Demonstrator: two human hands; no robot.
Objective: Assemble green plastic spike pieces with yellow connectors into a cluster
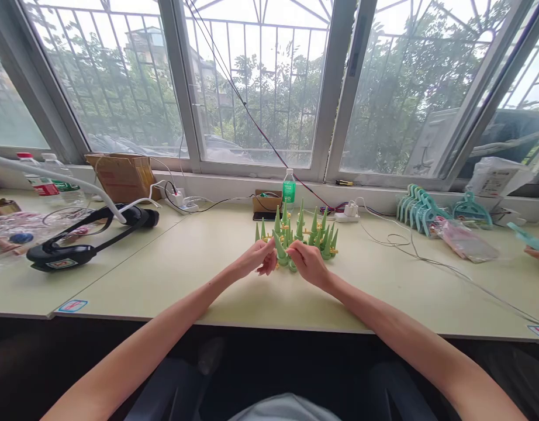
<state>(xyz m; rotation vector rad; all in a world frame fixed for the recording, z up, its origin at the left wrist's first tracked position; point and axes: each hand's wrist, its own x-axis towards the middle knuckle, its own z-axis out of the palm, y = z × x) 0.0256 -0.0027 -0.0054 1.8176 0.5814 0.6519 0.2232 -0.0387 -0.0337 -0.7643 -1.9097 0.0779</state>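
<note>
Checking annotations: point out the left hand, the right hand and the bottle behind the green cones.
Left hand (258, 256): head view, middle of the hand.
Right hand (311, 264): head view, back of the hand.
Bottle (289, 189): head view, on its green label.

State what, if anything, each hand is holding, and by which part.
The left hand and right hand flank a green, pointed, plastic-looking cone; whether either grips it, and where, cannot be told.
</note>
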